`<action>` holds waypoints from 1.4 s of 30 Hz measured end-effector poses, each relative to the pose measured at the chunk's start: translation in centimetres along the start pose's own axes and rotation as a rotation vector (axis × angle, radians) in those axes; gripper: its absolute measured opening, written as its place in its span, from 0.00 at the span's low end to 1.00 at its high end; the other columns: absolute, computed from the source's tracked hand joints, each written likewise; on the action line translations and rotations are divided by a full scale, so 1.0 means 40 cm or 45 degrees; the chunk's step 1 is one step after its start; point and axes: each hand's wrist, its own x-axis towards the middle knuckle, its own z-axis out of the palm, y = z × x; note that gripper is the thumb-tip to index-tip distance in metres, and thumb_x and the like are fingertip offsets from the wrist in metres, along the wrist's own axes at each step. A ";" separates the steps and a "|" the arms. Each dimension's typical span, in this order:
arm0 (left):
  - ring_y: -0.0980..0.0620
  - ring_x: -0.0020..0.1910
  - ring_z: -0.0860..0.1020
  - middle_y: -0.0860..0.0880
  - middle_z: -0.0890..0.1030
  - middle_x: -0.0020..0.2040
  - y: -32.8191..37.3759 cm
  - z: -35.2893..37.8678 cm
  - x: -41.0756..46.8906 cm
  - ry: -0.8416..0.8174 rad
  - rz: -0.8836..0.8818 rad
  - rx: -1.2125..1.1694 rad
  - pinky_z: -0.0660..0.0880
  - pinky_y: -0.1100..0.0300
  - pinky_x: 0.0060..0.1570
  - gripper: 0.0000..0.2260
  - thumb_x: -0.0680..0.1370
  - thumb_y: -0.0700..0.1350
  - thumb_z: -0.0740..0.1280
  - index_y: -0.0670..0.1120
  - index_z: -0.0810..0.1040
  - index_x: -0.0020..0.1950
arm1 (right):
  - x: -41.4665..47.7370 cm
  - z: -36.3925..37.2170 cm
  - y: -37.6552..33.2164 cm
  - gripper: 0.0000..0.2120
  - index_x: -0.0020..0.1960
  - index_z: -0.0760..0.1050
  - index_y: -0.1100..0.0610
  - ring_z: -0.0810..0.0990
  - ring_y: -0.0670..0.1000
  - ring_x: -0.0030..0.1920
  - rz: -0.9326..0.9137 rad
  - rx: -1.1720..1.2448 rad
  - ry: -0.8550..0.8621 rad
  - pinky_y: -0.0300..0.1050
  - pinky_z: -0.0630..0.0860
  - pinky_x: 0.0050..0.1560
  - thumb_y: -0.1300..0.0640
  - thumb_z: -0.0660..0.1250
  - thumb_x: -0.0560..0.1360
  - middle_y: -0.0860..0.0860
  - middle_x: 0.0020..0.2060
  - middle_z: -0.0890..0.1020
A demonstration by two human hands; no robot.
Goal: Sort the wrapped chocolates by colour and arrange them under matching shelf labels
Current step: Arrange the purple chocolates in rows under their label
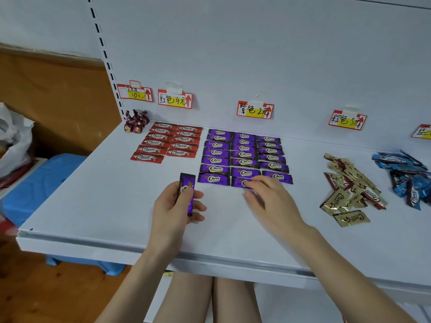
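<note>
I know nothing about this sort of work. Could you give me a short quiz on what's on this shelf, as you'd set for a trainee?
1. True or false: the gold chocolates are laid out in neat rows.
2. What does the left hand hold? A) a red chocolate B) a purple chocolate C) nothing
3. How many columns do the red chocolates form?

Key: 1 false, they lie in a loose pile; 2 B; 3 two.
</note>
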 end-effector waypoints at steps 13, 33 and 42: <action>0.47 0.43 0.84 0.44 0.85 0.42 0.073 0.044 -0.045 -0.218 -0.152 -0.356 0.79 0.61 0.34 0.04 0.77 0.39 0.64 0.41 0.73 0.43 | -0.037 -0.124 -0.126 0.11 0.40 0.77 0.43 0.78 0.39 0.40 0.127 0.935 0.080 0.31 0.73 0.40 0.60 0.69 0.72 0.38 0.39 0.82; 0.55 0.39 0.82 0.49 0.85 0.40 0.015 0.124 -0.057 -0.292 0.031 0.317 0.75 0.67 0.39 0.03 0.77 0.42 0.66 0.45 0.77 0.49 | -0.098 -0.151 -0.036 0.10 0.51 0.80 0.61 0.78 0.52 0.51 -0.023 0.356 0.076 0.42 0.73 0.50 0.62 0.71 0.71 0.54 0.48 0.80; 0.40 0.53 0.78 0.41 0.82 0.52 -0.067 0.108 -0.034 -0.361 0.800 1.423 0.73 0.50 0.55 0.10 0.73 0.43 0.71 0.39 0.82 0.52 | -0.032 -0.138 0.137 0.12 0.58 0.77 0.58 0.70 0.53 0.61 0.134 -0.103 -0.171 0.38 0.64 0.53 0.62 0.62 0.76 0.52 0.59 0.78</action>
